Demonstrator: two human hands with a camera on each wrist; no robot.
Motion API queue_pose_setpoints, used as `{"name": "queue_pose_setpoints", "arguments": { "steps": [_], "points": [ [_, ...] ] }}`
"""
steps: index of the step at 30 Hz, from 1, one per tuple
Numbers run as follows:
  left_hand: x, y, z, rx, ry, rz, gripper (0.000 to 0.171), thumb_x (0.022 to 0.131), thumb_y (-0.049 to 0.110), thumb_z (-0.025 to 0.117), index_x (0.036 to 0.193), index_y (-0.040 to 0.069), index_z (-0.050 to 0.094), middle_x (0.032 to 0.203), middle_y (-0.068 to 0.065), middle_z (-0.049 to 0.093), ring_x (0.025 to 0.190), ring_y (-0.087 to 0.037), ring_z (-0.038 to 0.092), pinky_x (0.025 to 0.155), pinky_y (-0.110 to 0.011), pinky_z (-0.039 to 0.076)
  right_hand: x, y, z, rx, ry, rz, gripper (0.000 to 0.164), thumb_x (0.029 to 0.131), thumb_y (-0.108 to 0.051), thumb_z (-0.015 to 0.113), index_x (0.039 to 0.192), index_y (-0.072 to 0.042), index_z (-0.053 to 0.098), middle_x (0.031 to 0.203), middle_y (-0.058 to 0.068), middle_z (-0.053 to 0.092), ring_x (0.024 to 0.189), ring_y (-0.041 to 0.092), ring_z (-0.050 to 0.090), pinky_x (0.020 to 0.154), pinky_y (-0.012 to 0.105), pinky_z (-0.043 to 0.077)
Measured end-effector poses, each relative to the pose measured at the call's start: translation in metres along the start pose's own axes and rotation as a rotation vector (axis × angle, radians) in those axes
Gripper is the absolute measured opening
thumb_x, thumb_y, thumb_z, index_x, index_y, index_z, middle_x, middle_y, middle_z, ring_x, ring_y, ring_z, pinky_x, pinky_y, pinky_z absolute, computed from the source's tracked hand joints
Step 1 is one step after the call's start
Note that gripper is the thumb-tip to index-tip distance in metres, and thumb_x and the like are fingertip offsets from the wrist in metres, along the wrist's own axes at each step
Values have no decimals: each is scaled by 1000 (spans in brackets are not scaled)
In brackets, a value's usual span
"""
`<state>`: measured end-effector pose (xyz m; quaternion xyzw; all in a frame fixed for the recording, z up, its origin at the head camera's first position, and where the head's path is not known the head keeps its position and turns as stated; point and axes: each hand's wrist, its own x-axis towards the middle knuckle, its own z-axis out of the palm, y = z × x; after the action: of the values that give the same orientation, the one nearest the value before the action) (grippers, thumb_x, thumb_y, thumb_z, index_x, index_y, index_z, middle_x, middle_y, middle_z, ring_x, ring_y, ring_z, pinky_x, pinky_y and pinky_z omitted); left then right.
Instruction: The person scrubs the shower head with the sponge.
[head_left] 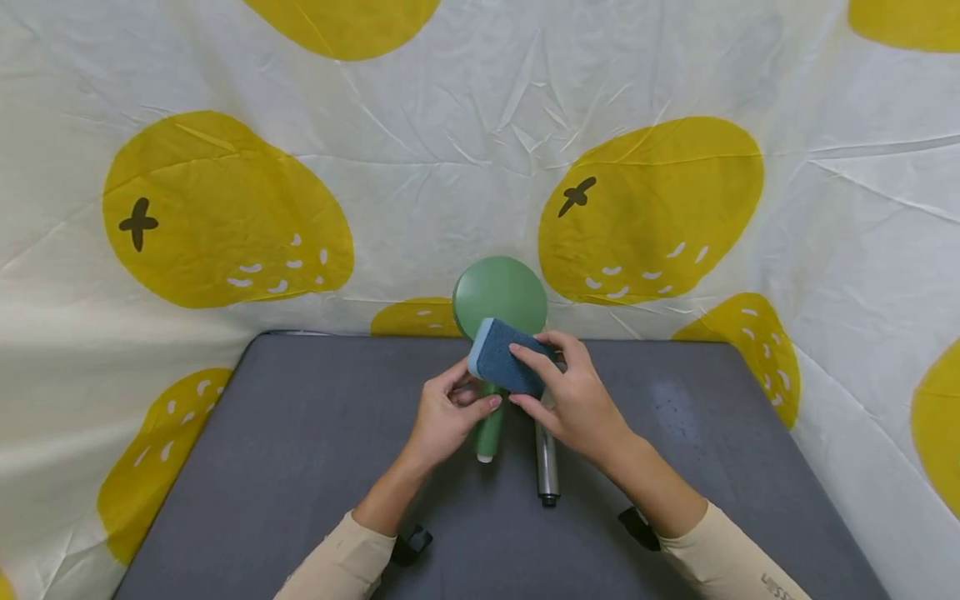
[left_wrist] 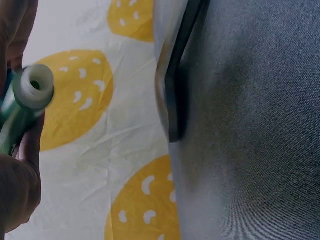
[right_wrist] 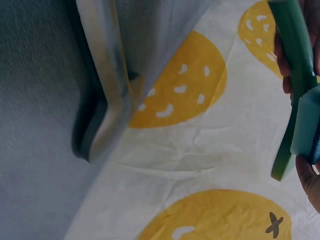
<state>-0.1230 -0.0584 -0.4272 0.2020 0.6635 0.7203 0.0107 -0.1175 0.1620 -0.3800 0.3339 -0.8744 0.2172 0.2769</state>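
My left hand (head_left: pixel 448 417) grips the handle of a green paddle-shaped thing (head_left: pixel 499 292) with a round, smooth head. The handle's pale end (left_wrist: pixel 37 87) has a hole in it, seen in the left wrist view. My right hand (head_left: pixel 581 400) pinches a sponge (head_left: pixel 510 357) with a dark blue face and a light blue side. The sponge is in front of the lower edge of the round head and hides where head and handle meet. Whether it touches the green thing, I cannot tell. Under the right hand lies a long thing with a silver handle (head_left: pixel 547 462).
A dark grey table (head_left: pixel 315 467) spreads below both hands. White cloth (head_left: pixel 420 208) with yellow lemon prints hangs behind and at the sides. In both wrist views the metal thing (right_wrist: pixel 107 85) shows a bent end near the table's edge.
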Motion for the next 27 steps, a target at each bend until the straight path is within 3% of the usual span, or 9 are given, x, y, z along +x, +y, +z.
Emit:
{"name": "queue_pose_setpoints", "arguments": {
  "steps": [3, 5, 8, 12, 17, 23, 27],
  "points": [
    [0, 0, 0, 0, -10, 28, 66, 91, -4, 73, 152, 4, 49, 131, -25, 68, 73, -1, 63, 75, -22, 57, -2, 1, 1, 0, 21, -1, 76, 73, -18, 95, 140, -12, 60, 133, 29, 51, 121, 43, 52, 90, 54, 55],
    [0, 0, 0, -27, -27, 25, 66, 92, -5, 71, 153, 1, 46, 132, -27, 66, 80, -3, 69, 79, -24, 59, -2, 3, 0, -3, 30, 4, 76, 74, -17, 94, 141, -12, 60, 134, 29, 50, 121, 43, 52, 91, 54, 54],
    [0, 2, 0, -69, -53, 0, 67, 94, -6, 69, 155, -3, 40, 132, -32, 64, 96, -17, 76, 86, -32, 63, 2, 8, -3, -14, 41, 10, 75, 76, -18, 93, 143, -12, 60, 135, 30, 50, 122, 45, 51, 93, 55, 52],
    [0, 5, -1, -55, -77, -29, 68, 96, -5, 66, 157, -4, 35, 128, -34, 63, 99, -36, 76, 87, -33, 63, 12, 19, -12, -32, 44, 37, 71, 80, -17, 90, 144, -12, 59, 138, 30, 50, 124, 45, 51, 95, 56, 52],
    [-2, 5, -2, -21, -111, -52, 68, 98, -7, 62, 158, -5, 30, 134, -34, 60, 103, -47, 71, 90, -31, 61, 29, 32, -25, -35, 18, 98, 66, 85, -15, 87, 145, -10, 59, 141, 30, 49, 126, 45, 51, 95, 55, 53],
    [-5, 4, -3, -7, -126, -61, 68, 99, -7, 60, 160, -3, 29, 137, -33, 59, 104, -48, 70, 90, -31, 61, 49, 50, -36, 31, -37, 201, 61, 89, -11, 82, 145, -7, 58, 141, 31, 47, 119, 44, 52, 92, 55, 52],
    [-6, 3, -3, -6, -131, -65, 67, 100, -7, 59, 160, 0, 30, 136, -30, 60, 105, -46, 71, 89, -30, 61, 58, 60, -41, 67, -30, 255, 58, 91, -11, 79, 145, -6, 58, 137, 29, 48, 118, 42, 52, 90, 53, 52]
  ]
}}
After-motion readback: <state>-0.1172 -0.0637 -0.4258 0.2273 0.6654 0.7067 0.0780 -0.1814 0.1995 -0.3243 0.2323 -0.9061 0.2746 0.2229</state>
